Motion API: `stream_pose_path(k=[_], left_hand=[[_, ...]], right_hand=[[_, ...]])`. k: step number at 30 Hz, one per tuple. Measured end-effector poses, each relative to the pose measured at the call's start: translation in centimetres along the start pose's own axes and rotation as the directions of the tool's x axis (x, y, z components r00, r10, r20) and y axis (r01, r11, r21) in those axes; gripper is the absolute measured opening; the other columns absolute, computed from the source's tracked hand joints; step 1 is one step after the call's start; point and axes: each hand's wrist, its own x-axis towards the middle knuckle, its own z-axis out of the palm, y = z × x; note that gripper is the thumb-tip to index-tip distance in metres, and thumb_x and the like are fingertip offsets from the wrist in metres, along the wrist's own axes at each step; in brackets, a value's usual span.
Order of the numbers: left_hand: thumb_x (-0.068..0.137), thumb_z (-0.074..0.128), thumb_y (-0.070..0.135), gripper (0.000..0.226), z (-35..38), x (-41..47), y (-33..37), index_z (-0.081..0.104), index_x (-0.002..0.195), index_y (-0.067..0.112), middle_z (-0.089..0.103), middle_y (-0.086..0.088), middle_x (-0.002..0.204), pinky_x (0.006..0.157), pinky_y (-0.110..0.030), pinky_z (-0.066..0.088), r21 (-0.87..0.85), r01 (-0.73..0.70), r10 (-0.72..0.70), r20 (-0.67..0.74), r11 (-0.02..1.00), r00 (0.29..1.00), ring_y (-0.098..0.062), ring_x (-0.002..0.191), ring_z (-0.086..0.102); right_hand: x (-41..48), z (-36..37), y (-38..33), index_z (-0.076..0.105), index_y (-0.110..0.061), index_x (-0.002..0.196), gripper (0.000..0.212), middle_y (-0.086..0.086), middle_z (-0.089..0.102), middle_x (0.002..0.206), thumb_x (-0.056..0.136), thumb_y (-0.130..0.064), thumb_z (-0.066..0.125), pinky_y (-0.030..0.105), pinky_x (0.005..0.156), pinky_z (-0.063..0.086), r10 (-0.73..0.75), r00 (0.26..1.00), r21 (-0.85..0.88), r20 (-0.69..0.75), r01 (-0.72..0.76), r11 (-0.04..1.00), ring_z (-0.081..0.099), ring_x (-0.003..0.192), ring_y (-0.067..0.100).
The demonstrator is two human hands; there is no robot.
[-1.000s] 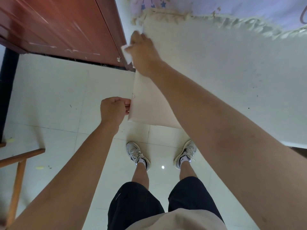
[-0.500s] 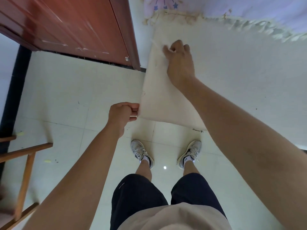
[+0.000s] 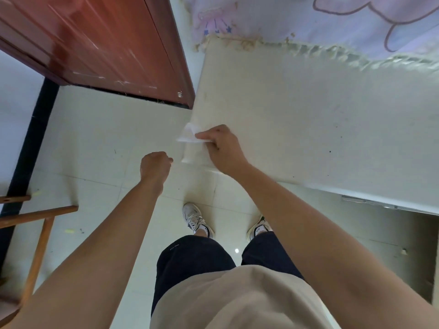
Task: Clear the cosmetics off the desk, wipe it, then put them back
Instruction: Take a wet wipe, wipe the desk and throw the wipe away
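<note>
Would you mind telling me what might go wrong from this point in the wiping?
1. The right hand pinches the wipe at the left edge of the desk, partly overhanging it, so dirt may drop onto the floor; the left hand is a fist beside the corner, not cupped underneath.
2. The frayed fringe along the desk's far edge could snag the wipe or shed fibres.

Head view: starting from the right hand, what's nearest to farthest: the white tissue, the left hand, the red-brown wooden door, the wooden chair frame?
1. White tissue, pinched in the right hand at the corner of the cream desk.
2. Left hand, fisted, just left of it.
3. Red-brown wooden door, beyond, upper left.
4. Wooden chair frame, far left.
</note>
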Motion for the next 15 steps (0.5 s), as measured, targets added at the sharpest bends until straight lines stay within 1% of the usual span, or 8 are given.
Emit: stream_pose_path(k=[1,3,5,7,9,11,13,15], left_hand=[[0.093,0.04,0.011,0.025,0.4,-0.6,0.3,0.062,0.103,0.012,0.07,-0.008,0.106,0.095,-0.041,0.048,-0.023,-0.024,0.025,0.031,0.999,0.999,-0.024,0.104,0.064],[0.091,0.042,0.013,0.033,1.3,-1.7,0.8,0.062,0.117,0.016,0.069,-0.005,0.11,0.097,-0.039,0.05,-0.041,-0.088,0.09,0.049,0.995,0.995,-0.021,0.104,0.064],[0.088,0.042,0.01,0.035,2.0,-2.4,1.0,0.069,0.107,0.02,0.069,-0.004,0.111,0.087,-0.034,0.053,-0.005,-0.178,0.178,0.032,0.984,0.983,-0.019,0.095,0.063],[0.087,0.041,0.008,0.035,2.4,-2.9,1.1,0.072,0.1,0.02,0.069,-0.001,0.106,0.081,-0.034,0.052,0.035,-0.234,0.233,0.035,0.972,0.972,-0.022,0.093,0.063],[0.088,0.042,0.009,0.034,2.3,-2.9,0.9,0.07,0.1,0.023,0.068,0.003,0.105,0.082,-0.035,0.054,0.052,-0.256,0.254,0.046,0.965,0.966,-0.022,0.095,0.063],[0.089,0.043,0.009,0.033,1.9,-2.6,0.6,0.069,0.097,0.027,0.068,0.006,0.104,0.083,-0.036,0.056,0.058,-0.274,0.269,0.085,0.96,0.959,-0.016,0.09,0.063],[0.088,0.043,0.006,0.034,1.3,-1.8,0.5,0.07,0.093,0.028,0.069,0.003,0.105,0.084,-0.037,0.056,0.025,-0.27,0.265,0.134,0.962,0.955,-0.014,0.09,0.063],[0.088,0.043,0.0,0.037,0.6,-1.3,0.4,0.069,0.091,0.026,0.07,-0.001,0.108,0.083,-0.034,0.057,-0.055,-0.242,0.248,0.205,0.969,0.947,-0.016,0.096,0.065]], right_hand=[[-0.1,-1.9,0.7,0.07,-0.012,0.119,0.04,0.01,0.057,0.116,0.09,0.004,0.049,0.008,0.09,0.034,0.044,0.995,0.01,-0.085,-0.043,0.999,0.06,0.104,0.022],[-0.5,-5.8,2.5,0.068,-0.015,0.122,0.042,0.008,0.055,0.116,0.088,0.001,0.049,0.007,0.089,0.034,0.103,0.957,0.012,-0.27,-0.104,0.995,0.061,0.101,0.019],[-1.0,-9.4,4.9,0.065,-0.017,0.125,0.043,0.003,0.05,0.115,0.089,-0.001,0.048,0.009,0.087,0.034,0.168,0.884,0.008,-0.435,-0.182,0.983,0.057,0.094,0.013],[-1.9,-12.2,7.7,0.062,-0.021,0.127,0.045,0.001,0.047,0.118,0.089,-0.003,0.046,0.014,0.088,0.036,0.265,0.776,0.004,-0.572,-0.32,0.947,0.054,0.093,0.011],[-3.4,-13.9,10.6,0.059,-0.023,0.13,0.046,0.007,0.048,0.126,0.091,-0.004,0.044,0.026,0.092,0.041,0.387,0.659,-0.021,-0.645,-0.522,0.853,0.052,0.106,0.02],[-5.3,-13.6,12.1,0.056,-0.021,0.134,0.046,0.013,0.047,0.128,0.094,-0.003,0.045,0.036,0.094,0.041,0.473,0.596,-0.085,-0.649,-0.674,0.733,0.048,0.114,0.032],[-6.7,-11.1,11.7,0.054,-0.016,0.137,0.049,0.016,0.046,0.124,0.093,0.003,0.045,0.037,0.086,0.044,0.445,0.638,-0.155,-0.629,-0.663,0.732,0.047,0.109,0.035],[-7.0,-7.4,9.6,0.05,-0.01,0.139,0.053,0.018,0.045,0.118,0.089,0.008,0.045,0.036,0.08,0.043,0.343,0.748,-0.275,-0.568,-0.566,0.777,0.046,0.105,0.035]])
